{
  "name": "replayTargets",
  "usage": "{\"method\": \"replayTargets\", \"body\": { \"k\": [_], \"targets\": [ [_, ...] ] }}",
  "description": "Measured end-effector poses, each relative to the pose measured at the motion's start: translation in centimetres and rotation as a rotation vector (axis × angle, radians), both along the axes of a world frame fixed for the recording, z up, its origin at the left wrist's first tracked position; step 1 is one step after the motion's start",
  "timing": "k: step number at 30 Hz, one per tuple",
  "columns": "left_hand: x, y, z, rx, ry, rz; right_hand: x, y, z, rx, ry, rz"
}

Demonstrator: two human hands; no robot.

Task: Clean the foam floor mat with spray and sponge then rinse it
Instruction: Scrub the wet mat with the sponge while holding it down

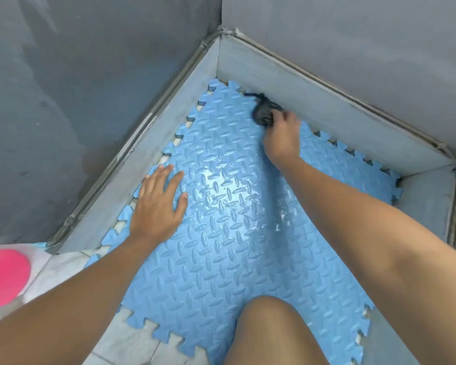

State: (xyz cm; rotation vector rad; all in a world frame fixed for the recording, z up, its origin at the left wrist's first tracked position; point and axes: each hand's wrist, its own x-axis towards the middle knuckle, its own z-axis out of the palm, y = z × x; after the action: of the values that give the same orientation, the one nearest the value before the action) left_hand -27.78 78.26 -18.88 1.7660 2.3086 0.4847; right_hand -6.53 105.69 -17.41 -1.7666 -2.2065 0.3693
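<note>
A blue foam floor mat (pixel 221 233) with jigsaw edges and a raised tread pattern lies in a corner on the floor, its middle wet and glossy with some white suds. My left hand (pixel 158 204) rests flat on the mat's left side, fingers spread. My right hand (pixel 282 138) reaches to the mat's far end, near the corner, and is closed on a dark mesh scrubbing sponge (pixel 262 111) pressed on the mat. A dark string trails from the sponge toward the corner. My bare knee (pixel 269 333) is over the mat's near end.
A low grey kerb (pixel 169 133) runs along the mat's left and far sides, with dark grey walls (pixel 63 88) above it. Another grey kerb (pixel 427 204) closes the right end. Pale floor tiles (pixel 132 341) show at the near left, beside a pink round object (pixel 3 275).
</note>
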Motion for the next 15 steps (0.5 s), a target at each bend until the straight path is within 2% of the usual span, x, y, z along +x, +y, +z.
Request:
{"method": "replayTargets", "body": {
  "k": [5, 8, 11, 15],
  "targets": [
    [0.1, 0.0, 0.2, -0.014, -0.009, -0.002, 17.9, -2.9, 0.1, -0.037, -0.042, -0.333],
    [0.2, 0.0, 0.3, -0.030, -0.019, 0.002, 23.9, -6.9, 0.3, -0.065, -0.142, -0.423],
    [0.2, 0.1, 0.5, -0.034, -0.009, -0.001, 22.7, -10.7, 0.5, -0.052, -0.147, -0.375],
    [0.1, 0.1, 0.5, -0.032, -0.005, -0.005, 14.9, -16.7, 1.2, -0.043, -0.049, -0.066]
  ]
}}
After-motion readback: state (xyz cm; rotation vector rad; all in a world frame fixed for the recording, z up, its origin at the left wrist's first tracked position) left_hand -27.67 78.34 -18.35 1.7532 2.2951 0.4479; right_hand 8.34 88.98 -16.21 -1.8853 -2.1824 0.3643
